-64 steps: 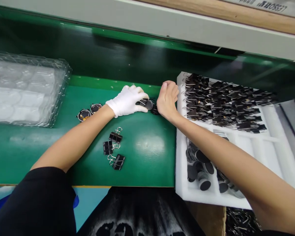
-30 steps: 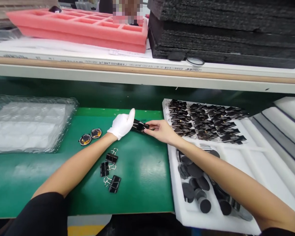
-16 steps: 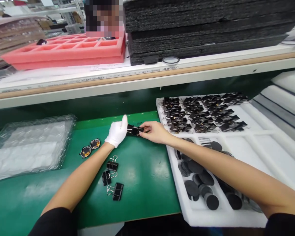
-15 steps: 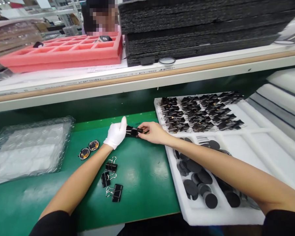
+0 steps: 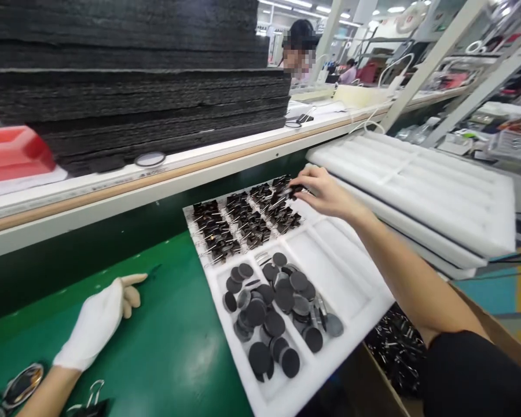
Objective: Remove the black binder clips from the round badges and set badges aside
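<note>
My right hand is closed with its fingertips on a black binder clip at the far right of the rows of clipped pieces. Whatever the clip grips is hard to make out. Those rows fill the far part of a white foam tray. Over the green table, my left hand, in a white glove with the fingertips bare, has its index finger stretched out and holds nothing. Near it, at the lower left, are a round rimmed piece and a loose binder clip.
Dark round discs lie in the tray's near compartments. White foam trays are stacked at the right, above a box of binder clips. Black foam sheets stand on the shelf. A person sits beyond.
The view has swung right. My hands have parted; the right has carried the clipped black piece from beside the left hand to the tray's far rows. The left has let go.
</note>
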A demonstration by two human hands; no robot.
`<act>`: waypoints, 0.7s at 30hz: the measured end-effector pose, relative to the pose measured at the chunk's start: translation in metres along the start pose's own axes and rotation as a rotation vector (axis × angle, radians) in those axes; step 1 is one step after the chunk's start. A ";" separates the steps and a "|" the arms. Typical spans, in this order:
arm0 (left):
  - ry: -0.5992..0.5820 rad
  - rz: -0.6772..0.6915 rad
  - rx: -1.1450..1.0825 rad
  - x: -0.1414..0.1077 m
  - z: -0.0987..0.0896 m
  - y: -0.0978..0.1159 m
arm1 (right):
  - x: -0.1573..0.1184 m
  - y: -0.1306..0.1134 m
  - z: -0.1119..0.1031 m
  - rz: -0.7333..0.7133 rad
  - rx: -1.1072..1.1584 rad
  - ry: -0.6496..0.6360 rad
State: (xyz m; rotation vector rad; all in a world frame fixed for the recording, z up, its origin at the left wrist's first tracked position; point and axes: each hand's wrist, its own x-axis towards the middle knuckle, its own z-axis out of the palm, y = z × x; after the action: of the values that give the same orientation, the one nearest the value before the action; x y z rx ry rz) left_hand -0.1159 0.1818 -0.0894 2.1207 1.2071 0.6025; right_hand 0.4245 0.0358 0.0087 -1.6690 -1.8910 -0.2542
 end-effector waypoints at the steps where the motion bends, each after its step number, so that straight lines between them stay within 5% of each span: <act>1: -0.012 -0.008 0.008 0.001 0.000 0.001 | -0.005 0.030 -0.001 0.066 -0.001 0.023; 4: -0.007 -0.017 0.049 0.003 -0.001 0.007 | -0.014 0.097 0.011 0.213 -0.023 0.026; 8: 0.018 -0.027 0.087 0.006 -0.002 0.016 | -0.013 0.138 0.035 0.250 -0.038 -0.054; 15: 0.012 -0.034 0.112 0.006 -0.002 0.020 | -0.014 0.165 0.059 0.144 0.013 -0.131; 21: -0.046 -0.020 0.207 0.003 -0.005 -0.017 | -0.026 0.165 0.068 0.168 0.041 -0.043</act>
State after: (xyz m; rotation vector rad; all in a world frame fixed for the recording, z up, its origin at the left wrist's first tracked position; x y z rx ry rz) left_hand -0.1276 0.1928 -0.0976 2.2768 1.3115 0.4331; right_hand 0.5617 0.0804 -0.0992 -1.8066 -1.7613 -0.1125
